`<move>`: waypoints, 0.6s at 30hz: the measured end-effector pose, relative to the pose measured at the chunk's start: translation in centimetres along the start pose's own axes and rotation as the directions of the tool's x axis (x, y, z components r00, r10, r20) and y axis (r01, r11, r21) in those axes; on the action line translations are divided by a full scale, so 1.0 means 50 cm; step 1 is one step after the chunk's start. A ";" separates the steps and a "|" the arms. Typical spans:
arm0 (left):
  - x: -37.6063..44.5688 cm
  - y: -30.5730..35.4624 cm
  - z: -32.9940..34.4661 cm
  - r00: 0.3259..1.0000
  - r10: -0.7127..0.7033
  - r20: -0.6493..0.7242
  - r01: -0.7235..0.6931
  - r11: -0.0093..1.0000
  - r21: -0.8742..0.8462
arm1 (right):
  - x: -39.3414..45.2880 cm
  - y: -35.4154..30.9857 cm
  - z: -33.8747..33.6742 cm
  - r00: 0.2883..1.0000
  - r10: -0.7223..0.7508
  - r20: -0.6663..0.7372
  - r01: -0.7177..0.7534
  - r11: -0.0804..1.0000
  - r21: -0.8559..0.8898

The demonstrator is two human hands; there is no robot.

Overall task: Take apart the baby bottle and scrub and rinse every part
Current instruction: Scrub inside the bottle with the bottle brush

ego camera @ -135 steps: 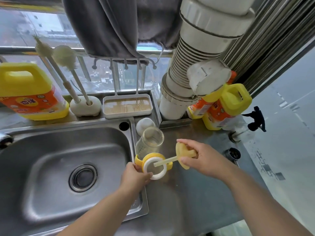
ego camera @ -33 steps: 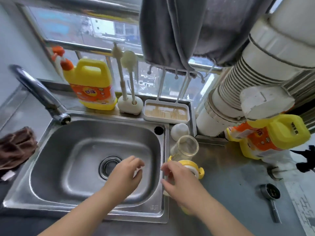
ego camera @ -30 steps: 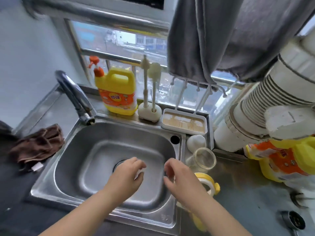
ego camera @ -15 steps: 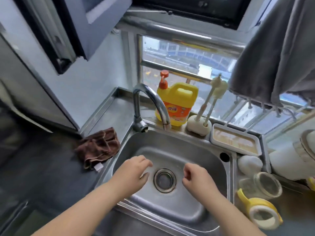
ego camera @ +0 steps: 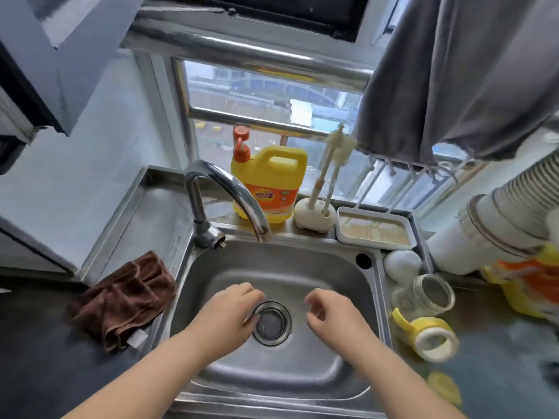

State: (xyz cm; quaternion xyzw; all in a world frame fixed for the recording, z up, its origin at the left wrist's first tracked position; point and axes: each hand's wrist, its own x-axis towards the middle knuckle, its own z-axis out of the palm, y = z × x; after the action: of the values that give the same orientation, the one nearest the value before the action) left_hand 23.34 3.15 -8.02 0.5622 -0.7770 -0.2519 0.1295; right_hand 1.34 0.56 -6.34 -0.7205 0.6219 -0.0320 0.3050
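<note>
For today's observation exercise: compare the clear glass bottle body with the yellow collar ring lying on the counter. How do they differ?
The clear glass bottle body is see-through; the yellow collar ring is opaque yellow with a white inner rim. The bottle body is the longer piece; the collar ring is short and carries a curved handle. The bottle body lies nearer the window, the collar ring nearer the person. Both lie on their sides on the steel counter, untouched.

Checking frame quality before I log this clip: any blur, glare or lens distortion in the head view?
Head view: wide-angle bending bows the window rail and the counter edges; daylight from the window glares on the faucet; the yellow disc at lower right is smeared; both hands, left and right, and the sink are sharp enough.
</note>
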 end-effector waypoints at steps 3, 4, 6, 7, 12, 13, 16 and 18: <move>0.043 0.037 0.004 0.999 0.040 -0.028 -0.040 0.999 -0.003 | 0.016 0.030 -0.035 1.000 0.011 -0.017 -0.011 1.000 0.012; 0.056 0.051 0.005 0.998 0.054 -0.043 -0.054 0.999 0.000 | 0.029 0.039 -0.053 0.999 0.012 -0.040 -0.011 1.000 0.025; 0.081 0.074 0.006 0.993 0.090 -0.075 -0.088 0.996 0.030 | 0.071 0.046 -0.103 0.993 0.029 -0.118 -0.018 0.995 0.096; 0.093 0.084 0.005 0.990 0.107 -0.093 -0.103 0.994 0.043 | 0.098 0.044 -0.133 0.986 0.043 -0.159 -0.019 0.989 0.146; 0.155 0.111 0.004 0.992 0.036 -0.123 -0.039 0.999 -0.021 | 0.259 0.019 -0.250 0.970 0.085 -0.228 -0.004 0.943 0.333; 0.165 0.111 0.007 0.990 0.027 -0.135 -0.031 0.999 -0.022 | 0.290 0.018 -0.256 0.969 0.097 -0.229 -0.013 0.939 0.343; 0.178 0.111 0.015 0.992 -0.001 -0.127 -0.002 1.000 -0.028 | 0.345 0.023 -0.249 0.970 0.101 -0.220 -0.015 0.932 0.363; 0.179 0.107 0.020 0.992 -0.020 -0.127 0.015 0.999 -0.040 | 0.360 0.028 -0.240 0.972 0.057 -0.229 0.037 0.920 0.389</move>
State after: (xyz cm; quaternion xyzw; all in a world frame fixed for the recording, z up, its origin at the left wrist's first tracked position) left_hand 15.53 -3.73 -6.69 0.5813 -0.7570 -0.2320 0.1876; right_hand -0.92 -20.79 -3.28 -0.6332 0.6383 -0.2390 0.3667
